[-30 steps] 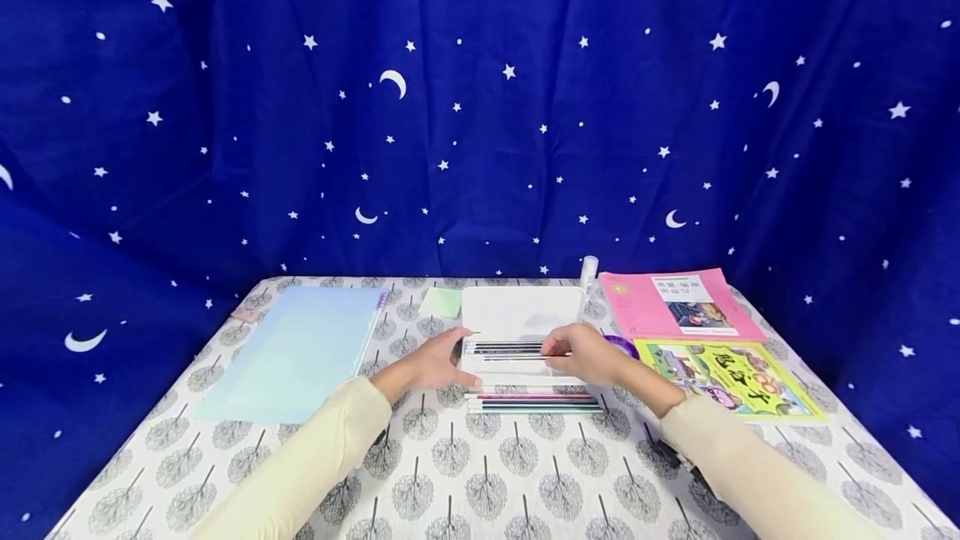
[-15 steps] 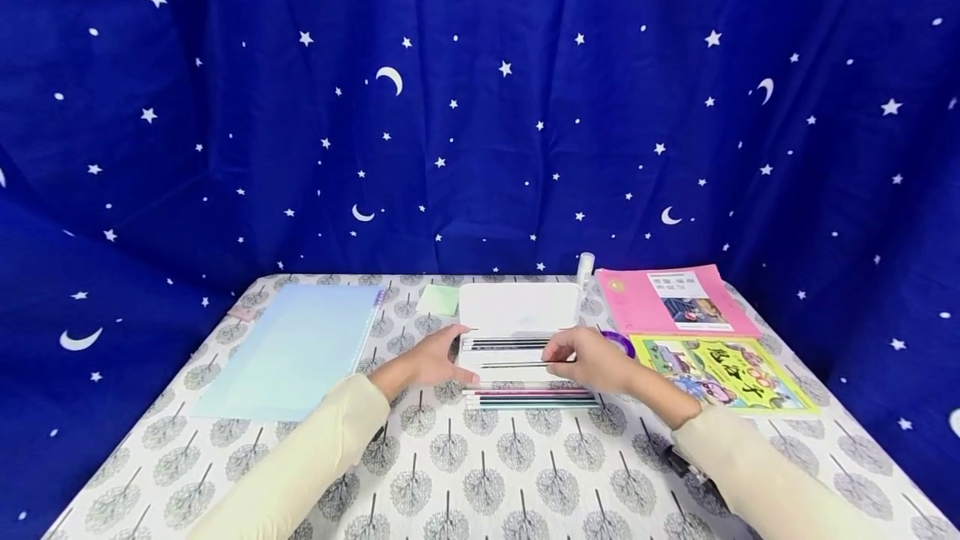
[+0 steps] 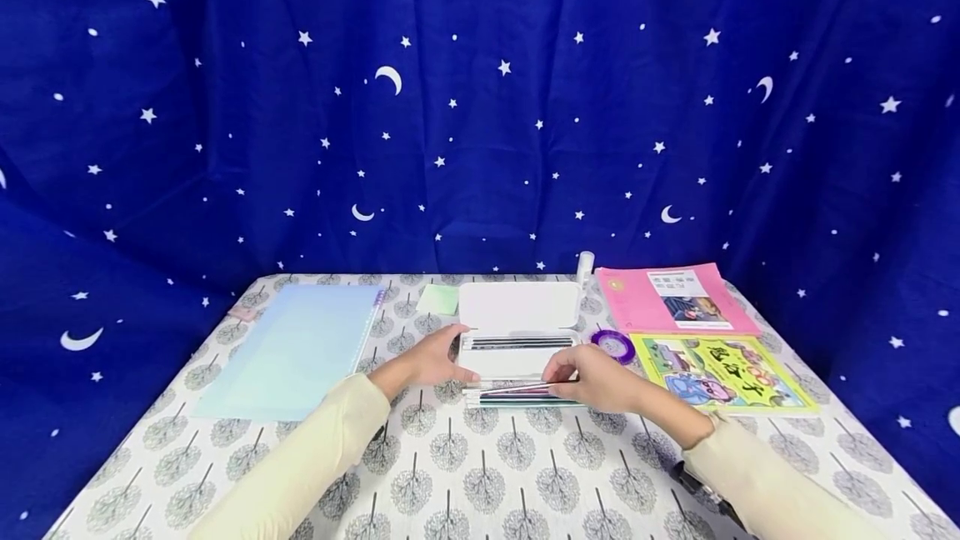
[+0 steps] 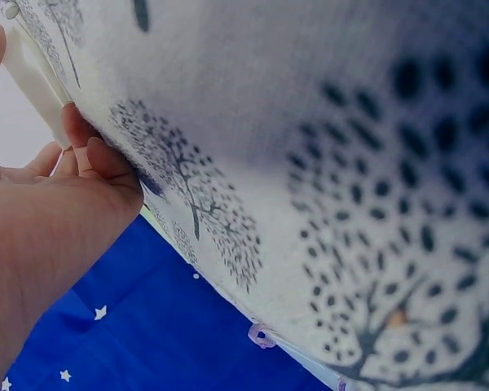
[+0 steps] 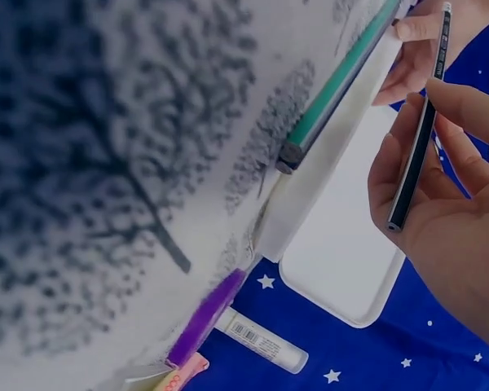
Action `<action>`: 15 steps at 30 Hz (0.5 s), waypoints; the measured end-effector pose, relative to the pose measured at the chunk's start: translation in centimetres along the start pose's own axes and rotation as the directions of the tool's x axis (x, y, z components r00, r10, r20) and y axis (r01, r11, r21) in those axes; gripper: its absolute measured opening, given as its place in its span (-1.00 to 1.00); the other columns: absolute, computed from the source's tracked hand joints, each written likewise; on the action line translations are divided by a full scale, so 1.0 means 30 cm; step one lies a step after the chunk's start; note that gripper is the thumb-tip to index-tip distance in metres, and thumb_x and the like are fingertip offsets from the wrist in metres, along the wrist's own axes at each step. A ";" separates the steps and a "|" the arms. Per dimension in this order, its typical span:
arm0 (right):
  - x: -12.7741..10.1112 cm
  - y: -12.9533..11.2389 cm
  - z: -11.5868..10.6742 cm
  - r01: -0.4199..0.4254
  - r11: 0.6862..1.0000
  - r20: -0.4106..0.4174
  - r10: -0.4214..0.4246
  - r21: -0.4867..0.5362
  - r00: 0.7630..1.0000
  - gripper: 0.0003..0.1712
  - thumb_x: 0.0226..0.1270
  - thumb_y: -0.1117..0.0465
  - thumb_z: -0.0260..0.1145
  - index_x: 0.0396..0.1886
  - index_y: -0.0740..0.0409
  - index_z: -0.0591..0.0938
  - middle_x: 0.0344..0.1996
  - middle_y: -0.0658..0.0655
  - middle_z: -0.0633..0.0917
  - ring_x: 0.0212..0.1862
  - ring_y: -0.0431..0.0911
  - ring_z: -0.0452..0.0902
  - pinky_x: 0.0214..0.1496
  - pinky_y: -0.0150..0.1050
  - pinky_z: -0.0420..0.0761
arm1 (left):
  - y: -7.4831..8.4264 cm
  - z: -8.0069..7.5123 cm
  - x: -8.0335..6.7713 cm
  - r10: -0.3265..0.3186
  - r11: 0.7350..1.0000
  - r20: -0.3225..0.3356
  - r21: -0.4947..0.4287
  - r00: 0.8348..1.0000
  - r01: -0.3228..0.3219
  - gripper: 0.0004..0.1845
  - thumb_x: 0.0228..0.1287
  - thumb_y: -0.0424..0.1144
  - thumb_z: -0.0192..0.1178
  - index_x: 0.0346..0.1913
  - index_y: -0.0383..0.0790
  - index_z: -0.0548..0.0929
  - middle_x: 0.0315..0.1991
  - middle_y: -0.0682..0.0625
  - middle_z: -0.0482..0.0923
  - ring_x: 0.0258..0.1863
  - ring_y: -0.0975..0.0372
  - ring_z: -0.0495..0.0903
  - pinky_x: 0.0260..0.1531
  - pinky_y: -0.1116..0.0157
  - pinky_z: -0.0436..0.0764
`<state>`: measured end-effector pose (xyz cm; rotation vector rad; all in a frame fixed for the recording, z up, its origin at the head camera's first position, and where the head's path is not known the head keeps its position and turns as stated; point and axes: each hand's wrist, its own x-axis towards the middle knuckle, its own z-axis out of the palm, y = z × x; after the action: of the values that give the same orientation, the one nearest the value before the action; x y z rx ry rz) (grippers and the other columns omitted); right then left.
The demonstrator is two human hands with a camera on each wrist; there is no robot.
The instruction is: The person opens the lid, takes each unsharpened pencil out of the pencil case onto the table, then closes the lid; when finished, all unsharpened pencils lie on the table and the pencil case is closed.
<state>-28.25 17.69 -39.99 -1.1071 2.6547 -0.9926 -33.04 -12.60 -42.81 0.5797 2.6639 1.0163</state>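
A white pencil case (image 3: 510, 363) lies with its lid (image 3: 517, 307) folded back, several dark pencils (image 3: 521, 342) along its far side. My left hand (image 3: 431, 358) grips the case's left end, thumb at the front corner and fingers farther back. Between thumb and fingers, my right hand (image 3: 596, 375) pinches a dark striped pencil (image 5: 417, 159), held in front of the case's near edge. Below it in the head view, a row of pencils (image 3: 517, 401) lies on the cloth. One of these shows as a green pencil (image 5: 342, 81) in the right wrist view.
Right of the case are a purple tape roll (image 3: 613, 346), a white tube (image 3: 585, 267), a pink book (image 3: 637, 307) and a yellow picture book (image 3: 765, 373). To the left lie a pale blue notebook (image 3: 292, 348) and green sticky notes (image 3: 438, 299). A patterned cloth (image 3: 480, 473) covers the table.
My right hand has carried the pencil from inside the case toward me, over the row in front. Fewer pencils show in the case. The left hand has stayed at the case's end.
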 end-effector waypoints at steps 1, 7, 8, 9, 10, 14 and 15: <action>-0.004 0.001 0.003 -0.003 1.000 0.005 0.003 0.002 1.000 -0.94 0.27 0.37 0.38 -0.28 0.17 0.70 -0.40 -0.06 0.72 -0.31 -0.27 0.60 -0.19 -0.31 0.65 | 0.001 0.000 -0.001 0.001 1.000 0.001 -0.001 1.000 -0.001 0.05 0.03 0.06 0.49 0.53 -0.12 0.16 0.48 -0.19 0.21 0.42 -0.09 0.24 0.40 -0.13 0.22; -0.017 0.004 0.020 -0.025 0.999 0.047 0.023 0.048 0.999 -0.94 0.27 0.40 0.36 -0.31 0.19 0.68 -0.47 0.00 0.71 -0.41 -0.27 0.56 -0.30 -0.36 0.62 | 0.004 -0.003 -0.006 -0.005 1.000 0.000 -0.001 1.000 0.005 0.04 0.03 0.05 0.49 0.53 -0.11 0.16 0.47 -0.18 0.23 0.36 -0.07 0.31 0.39 -0.12 0.26; -0.017 0.004 0.022 -0.026 0.998 0.050 0.024 0.053 0.998 -0.94 0.28 0.41 0.36 -0.31 0.19 0.68 -0.48 0.02 0.70 -0.43 -0.27 0.54 -0.32 -0.36 0.62 | 0.005 -0.004 -0.006 -0.004 1.000 -0.001 -0.001 1.000 0.004 0.04 0.04 0.05 0.49 0.53 -0.11 0.16 0.47 -0.18 0.23 0.36 -0.07 0.32 0.39 -0.11 0.26; -0.017 0.004 0.024 -0.027 0.998 0.050 0.024 0.055 0.998 -0.94 0.27 0.41 0.35 -0.31 0.19 0.68 -0.48 0.02 0.70 -0.44 -0.27 0.53 -0.33 -0.36 0.61 | 0.005 -0.004 -0.006 -0.005 1.000 -0.001 -0.001 1.000 0.005 0.04 0.04 0.05 0.49 0.53 -0.10 0.15 0.47 -0.18 0.23 0.36 -0.06 0.32 0.39 -0.11 0.26; -0.017 0.003 0.025 -0.029 0.998 0.051 0.026 0.056 0.998 -0.93 0.27 0.42 0.35 -0.31 0.20 0.68 -0.49 0.03 0.70 -0.44 -0.27 0.53 -0.34 -0.36 0.62 | 0.005 -0.005 -0.005 -0.003 1.000 -0.003 -0.003 1.000 0.003 0.04 0.04 0.04 0.49 0.53 -0.11 0.15 0.47 -0.18 0.23 0.36 -0.07 0.32 0.39 -0.11 0.26; -0.019 0.001 0.030 -0.031 0.999 0.042 0.029 0.045 0.999 -0.93 0.25 0.43 0.35 -0.34 0.21 0.67 -0.51 0.00 0.68 -0.46 -0.28 0.51 -0.36 -0.37 0.62 | 0.005 -0.005 -0.002 -0.006 1.000 0.001 0.002 1.000 0.006 0.04 0.04 0.06 0.48 0.53 -0.11 0.15 0.48 -0.18 0.20 0.39 -0.07 0.28 0.39 -0.12 0.25; -0.019 0.000 0.031 -0.030 0.999 0.037 0.029 0.039 0.999 -0.93 0.25 0.43 0.36 -0.35 0.21 0.67 -0.52 0.00 0.68 -0.47 -0.29 0.50 -0.37 -0.37 0.61 | 0.005 -0.004 0.000 -0.007 1.000 0.003 0.005 1.000 0.007 0.05 0.04 0.06 0.48 0.53 -0.11 0.15 0.48 -0.17 0.20 0.40 -0.07 0.27 0.40 -0.11 0.24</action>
<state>-27.52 17.57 -40.82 -1.0649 2.6038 -1.0046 -33.03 -12.57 -42.62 0.5714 2.6647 1.0063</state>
